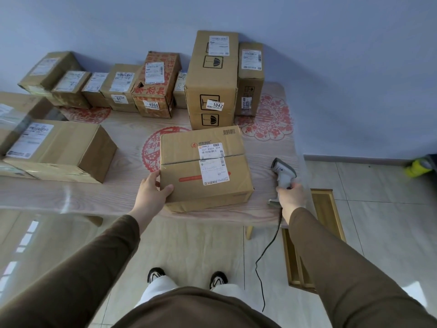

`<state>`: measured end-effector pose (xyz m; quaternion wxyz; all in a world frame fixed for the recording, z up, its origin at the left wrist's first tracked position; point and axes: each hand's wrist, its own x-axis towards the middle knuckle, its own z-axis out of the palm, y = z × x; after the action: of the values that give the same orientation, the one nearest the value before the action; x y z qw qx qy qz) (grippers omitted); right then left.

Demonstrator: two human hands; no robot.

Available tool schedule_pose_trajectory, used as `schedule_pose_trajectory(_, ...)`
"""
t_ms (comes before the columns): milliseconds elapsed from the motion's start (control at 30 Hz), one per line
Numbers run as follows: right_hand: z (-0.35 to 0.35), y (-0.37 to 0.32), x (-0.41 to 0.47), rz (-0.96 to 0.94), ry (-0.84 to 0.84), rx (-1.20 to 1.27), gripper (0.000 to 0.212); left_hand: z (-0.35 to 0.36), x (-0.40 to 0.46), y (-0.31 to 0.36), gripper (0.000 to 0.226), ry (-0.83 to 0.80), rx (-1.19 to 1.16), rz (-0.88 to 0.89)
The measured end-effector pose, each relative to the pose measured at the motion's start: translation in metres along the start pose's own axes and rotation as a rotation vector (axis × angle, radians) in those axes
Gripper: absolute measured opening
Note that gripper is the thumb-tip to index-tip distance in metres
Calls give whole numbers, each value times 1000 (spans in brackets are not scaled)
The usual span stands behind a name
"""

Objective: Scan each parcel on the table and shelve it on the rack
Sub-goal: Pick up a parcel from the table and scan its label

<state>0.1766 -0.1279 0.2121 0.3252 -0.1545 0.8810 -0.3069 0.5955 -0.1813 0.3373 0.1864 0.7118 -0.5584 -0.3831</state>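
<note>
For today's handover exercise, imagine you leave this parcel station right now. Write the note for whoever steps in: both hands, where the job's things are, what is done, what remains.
Left hand: holds the near-left corner of the front parcel at the table edge, label facing up.
Right hand: grips the corded scanner, which is on the table to the right of that parcel, not aimed at its label.
Done: cannot tell whether any parcel has been scanned.
Left: scan this parcel and shelve it; then the parcels along the wall, including 1042 and 4068, and those at the left. The rack is out of view.
</note>
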Motion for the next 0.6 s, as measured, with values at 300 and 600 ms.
schedule_pose_trajectory(300, -26, -31, -50, -14, -277, 164, 36, 1, -4, 2, 69, 1, -4, -4)
schedule_pose_trajectory(600, -63, -87, -164, -242, -424, 570, 29, 5, -8, 3, 67, 19, -47, -16)
